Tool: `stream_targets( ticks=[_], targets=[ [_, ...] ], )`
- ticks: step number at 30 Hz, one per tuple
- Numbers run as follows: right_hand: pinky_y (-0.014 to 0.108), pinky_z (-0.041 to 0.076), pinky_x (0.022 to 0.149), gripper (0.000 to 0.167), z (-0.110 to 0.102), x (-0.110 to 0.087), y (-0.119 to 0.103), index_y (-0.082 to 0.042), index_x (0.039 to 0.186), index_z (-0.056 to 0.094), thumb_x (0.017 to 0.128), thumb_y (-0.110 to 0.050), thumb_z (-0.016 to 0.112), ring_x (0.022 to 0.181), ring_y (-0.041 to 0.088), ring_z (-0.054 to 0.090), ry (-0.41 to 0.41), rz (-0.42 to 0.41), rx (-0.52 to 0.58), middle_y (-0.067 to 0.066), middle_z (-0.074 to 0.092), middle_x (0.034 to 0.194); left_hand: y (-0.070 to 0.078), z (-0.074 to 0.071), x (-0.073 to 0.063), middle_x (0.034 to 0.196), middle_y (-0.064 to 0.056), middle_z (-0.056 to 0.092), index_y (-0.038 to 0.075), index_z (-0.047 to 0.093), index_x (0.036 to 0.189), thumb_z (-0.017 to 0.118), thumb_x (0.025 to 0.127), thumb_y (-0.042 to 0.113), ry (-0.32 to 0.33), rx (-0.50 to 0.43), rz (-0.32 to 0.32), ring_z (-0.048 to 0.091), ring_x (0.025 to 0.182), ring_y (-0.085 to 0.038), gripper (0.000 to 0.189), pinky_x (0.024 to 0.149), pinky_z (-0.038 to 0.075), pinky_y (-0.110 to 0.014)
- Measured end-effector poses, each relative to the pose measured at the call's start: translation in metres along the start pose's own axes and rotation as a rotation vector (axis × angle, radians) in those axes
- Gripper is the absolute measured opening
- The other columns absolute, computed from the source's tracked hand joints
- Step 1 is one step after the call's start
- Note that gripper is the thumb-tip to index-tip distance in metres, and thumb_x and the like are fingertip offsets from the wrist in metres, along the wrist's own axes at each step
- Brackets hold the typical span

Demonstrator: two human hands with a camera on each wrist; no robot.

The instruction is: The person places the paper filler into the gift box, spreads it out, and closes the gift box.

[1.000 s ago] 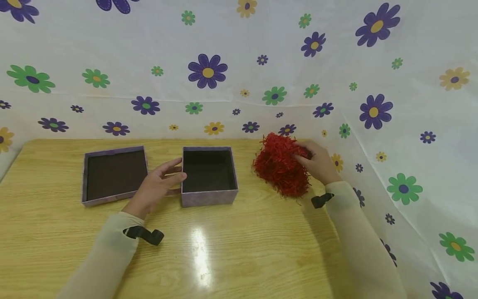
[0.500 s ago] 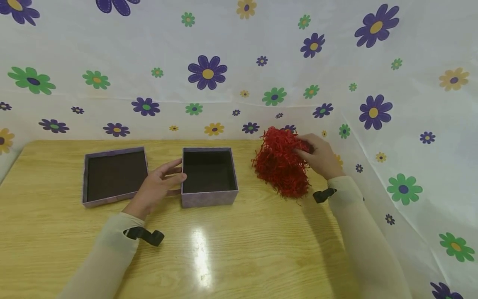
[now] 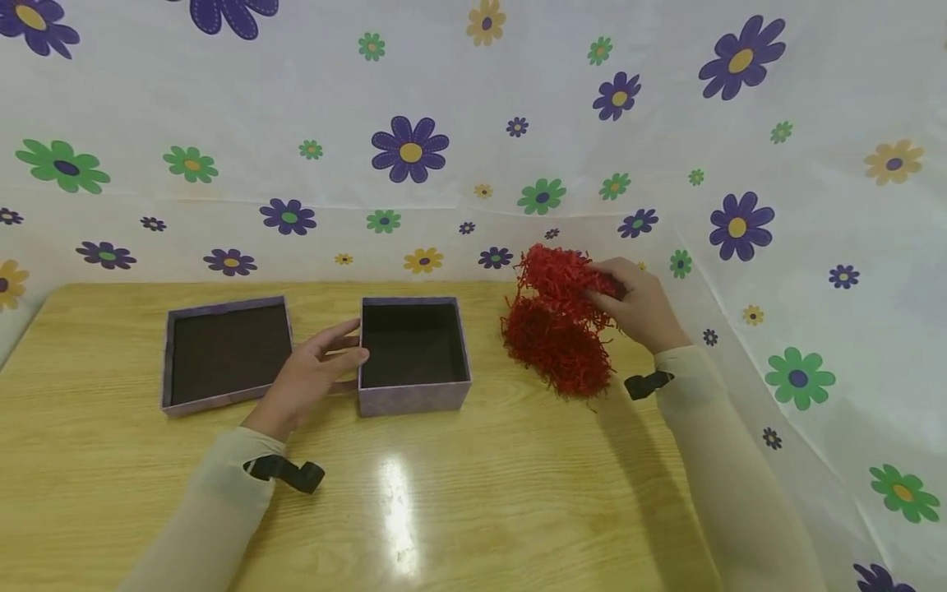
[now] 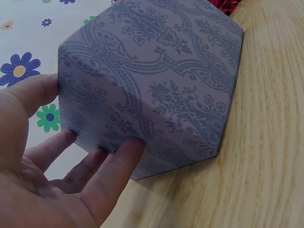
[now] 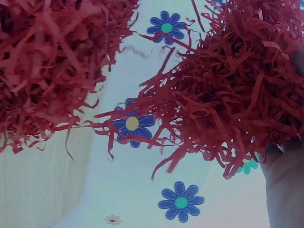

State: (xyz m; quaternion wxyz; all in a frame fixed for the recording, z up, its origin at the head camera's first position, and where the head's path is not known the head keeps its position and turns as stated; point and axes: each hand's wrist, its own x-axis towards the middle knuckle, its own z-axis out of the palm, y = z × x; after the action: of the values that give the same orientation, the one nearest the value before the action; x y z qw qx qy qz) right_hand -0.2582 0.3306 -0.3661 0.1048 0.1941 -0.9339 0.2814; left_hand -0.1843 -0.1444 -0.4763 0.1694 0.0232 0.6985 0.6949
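Observation:
My right hand pinches a clump of red shredded paper and holds it up by the back of the table. Below it lies a second heap of the same paper, joined to the clump by loose strands in the right wrist view. Fingers of my left hand are spread against the left wall of a purple patterned box, which stands upright with its dark inside facing up. In the left wrist view the fingertips touch the box's outer wall.
Left of the box, a shallow purple box lid lies with its dark inside up. All of it rests on a wooden table. A white sheet with printed flowers hangs behind and along the right side.
My right hand has risen and moved slightly right with its clump, which has pulled partly away from the heap below. The left hand stays at the box.

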Motion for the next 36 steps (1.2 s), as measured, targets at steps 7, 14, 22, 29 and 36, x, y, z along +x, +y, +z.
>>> stream_targets(
  ticks=[7, 14, 22, 29, 36],
  targets=[
    [0.01, 0.049, 0.079, 0.033, -0.004, -0.001, -0.008, -0.004, 0.13, 0.068, 0.097, -0.006, 0.072, 0.097, 0.024, 0.066, 0.007, -0.034, 0.004, 0.013, 0.069, 0.119, -0.001, 0.001, 0.0, 0.162, -0.018, 0.034, 0.023, 0.031, 0.165, 0.069, 0.101, 0.036, 0.0, -0.014, -0.002, 0.048, 0.139, -0.043, 0.075, 0.105, 0.052, -0.055],
    [0.009, 0.048, 0.082, 0.035, -0.001, -0.002, -0.009, -0.004, 0.13, 0.069, 0.096, -0.004, 0.074, 0.1, 0.024, 0.066, 0.012, -0.066, 0.017, 0.012, 0.07, 0.12, 0.0, 0.003, 0.0, 0.16, -0.017, 0.036, 0.023, 0.032, 0.164, 0.07, 0.1, 0.037, 0.015, -0.002, -0.011, 0.05, 0.138, -0.041, 0.076, 0.103, 0.053, -0.053],
    [0.011, 0.048, 0.08, 0.034, -0.002, 0.0, -0.019, -0.004, 0.128, 0.069, 0.095, -0.004, 0.075, 0.096, 0.018, 0.064, 0.015, -0.113, 0.016, 0.01, 0.07, 0.118, -0.001, 0.003, -0.001, 0.16, -0.017, 0.036, 0.022, 0.033, 0.164, 0.07, 0.1, 0.037, 0.018, -0.006, -0.008, 0.05, 0.138, -0.041, 0.075, 0.104, 0.052, -0.055],
    [0.013, 0.047, 0.075, 0.034, -0.006, 0.006, -0.033, -0.004, 0.126, 0.07, 0.093, -0.002, 0.076, 0.089, 0.013, 0.059, 0.052, -0.2, -0.003, 0.008, 0.071, 0.114, -0.001, 0.003, -0.001, 0.161, -0.017, 0.036, 0.023, 0.033, 0.164, 0.07, 0.1, 0.037, 0.011, -0.003, -0.003, 0.05, 0.138, -0.042, 0.075, 0.105, 0.052, -0.055],
    [0.012, 0.048, 0.075, 0.033, -0.007, 0.011, -0.048, -0.003, 0.124, 0.071, 0.091, 0.003, 0.076, 0.088, 0.011, 0.058, 0.082, -0.268, 0.02, 0.009, 0.071, 0.112, -0.001, 0.002, -0.001, 0.161, -0.017, 0.036, 0.023, 0.032, 0.164, 0.07, 0.1, 0.036, 0.011, -0.006, -0.008, 0.05, 0.138, -0.041, 0.076, 0.104, 0.053, -0.053]
  ],
)
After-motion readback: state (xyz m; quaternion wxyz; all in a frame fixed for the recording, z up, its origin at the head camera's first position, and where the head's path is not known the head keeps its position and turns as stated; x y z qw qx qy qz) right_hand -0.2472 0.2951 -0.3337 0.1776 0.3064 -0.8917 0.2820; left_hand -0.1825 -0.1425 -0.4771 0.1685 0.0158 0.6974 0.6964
